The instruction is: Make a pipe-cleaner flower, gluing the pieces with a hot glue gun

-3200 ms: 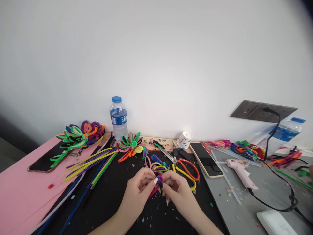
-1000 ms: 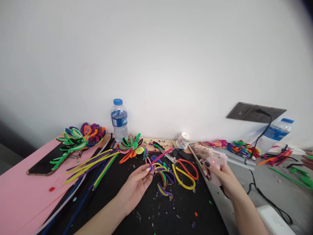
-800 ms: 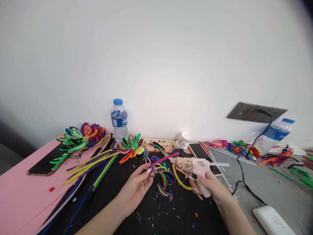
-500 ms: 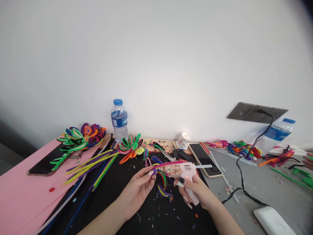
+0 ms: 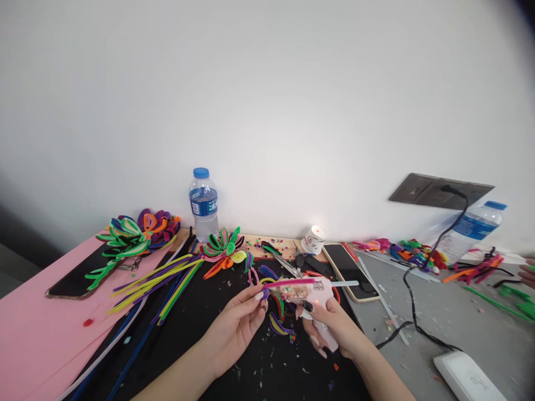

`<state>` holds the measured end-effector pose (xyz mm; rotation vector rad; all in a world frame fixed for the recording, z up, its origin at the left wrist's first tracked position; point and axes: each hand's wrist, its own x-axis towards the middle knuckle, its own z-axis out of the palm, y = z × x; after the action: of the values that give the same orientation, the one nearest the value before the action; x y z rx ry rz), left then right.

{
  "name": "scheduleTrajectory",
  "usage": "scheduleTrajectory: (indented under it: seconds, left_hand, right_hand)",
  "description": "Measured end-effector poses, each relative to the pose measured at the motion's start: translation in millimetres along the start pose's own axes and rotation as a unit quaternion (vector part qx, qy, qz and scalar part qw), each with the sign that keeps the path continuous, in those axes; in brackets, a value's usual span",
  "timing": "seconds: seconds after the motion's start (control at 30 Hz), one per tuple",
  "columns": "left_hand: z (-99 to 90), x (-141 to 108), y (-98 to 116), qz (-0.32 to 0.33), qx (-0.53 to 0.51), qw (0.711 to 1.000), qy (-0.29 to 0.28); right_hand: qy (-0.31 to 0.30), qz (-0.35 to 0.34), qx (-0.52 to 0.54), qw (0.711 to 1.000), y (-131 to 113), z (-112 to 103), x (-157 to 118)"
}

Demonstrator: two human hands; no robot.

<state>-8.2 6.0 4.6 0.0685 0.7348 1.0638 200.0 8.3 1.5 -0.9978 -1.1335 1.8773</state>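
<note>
My left hand [image 5: 237, 322] pinches a purple fuzzy coil [image 5: 264, 293] from which a long magenta pipe cleaner [image 5: 290, 282] runs to the right. My right hand [image 5: 330, 323] is wrapped round the handle of a white glue gun [image 5: 321, 295], whose nozzle end points left at the purple coil. Whether nozzle and coil touch is hidden. A pale glue stick [image 5: 346, 283] juts from the gun's back. Beneath the hands, striped curled pieces [image 5: 279, 324] lie on a black mat [image 5: 188, 334].
Pipe-cleaner flowers [image 5: 225, 248], a water bottle [image 5: 203, 206], scissors [image 5: 288, 266], a paper cup [image 5: 314, 240] and a phone [image 5: 349, 273] stand or lie behind the hands. A black cable [image 5: 413, 306] crosses the right side. Another person's hand [image 5: 527, 274] shows at the right edge.
The magenta pipe cleaner has tilted closer to level, lying nearer the glue gun's top. Both hands have shifted very slightly; their holds are the same.
</note>
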Motion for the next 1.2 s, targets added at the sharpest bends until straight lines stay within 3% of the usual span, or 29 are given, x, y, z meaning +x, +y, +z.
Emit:
scheduleTrajectory:
  seconds: [1.2]
  left_hand:
    - [-1.8,3.2,1.3,-0.008,-0.007,1.0,0.001]
  right_hand:
    - [-0.015,0.006,0.013,1.0,-3.4,4.0,-0.4]
